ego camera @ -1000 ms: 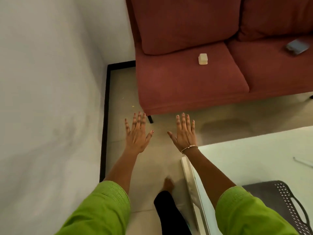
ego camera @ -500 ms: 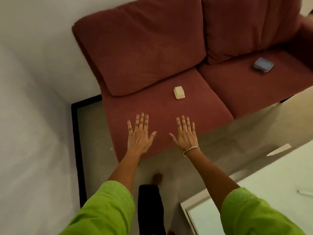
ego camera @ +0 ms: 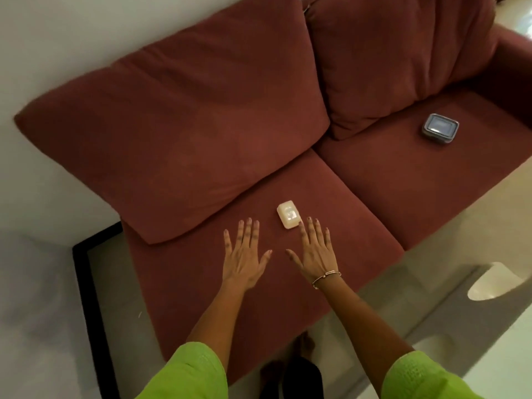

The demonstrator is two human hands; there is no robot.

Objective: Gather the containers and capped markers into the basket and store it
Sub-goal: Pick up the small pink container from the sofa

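A small white lidded container [ego camera: 289, 218] lies on the left seat cushion of a dark red sofa [ego camera: 259, 156]. A grey lidded container [ego camera: 440, 129] lies on the right seat cushion, far from both hands. My right hand [ego camera: 314, 250], a bracelet on its wrist, is flat with fingers spread, and its fingertips reach the white container's near edge. My left hand [ego camera: 244, 254] is flat and spread as well, a little left of the white container, holding nothing. No basket or markers are in view.
A white wall runs along the left, with a black skirting strip [ego camera: 83, 283] edging the tiled floor beside the sofa. The corner of a white table [ego camera: 512, 355] shows at the lower right. My foot [ego camera: 302, 345] stands at the sofa's front edge.
The view has swung up and closer to the sofa. Both spread hands now hover over the left seat cushion, and my right fingertips have reached the white container. The basket has left the view.
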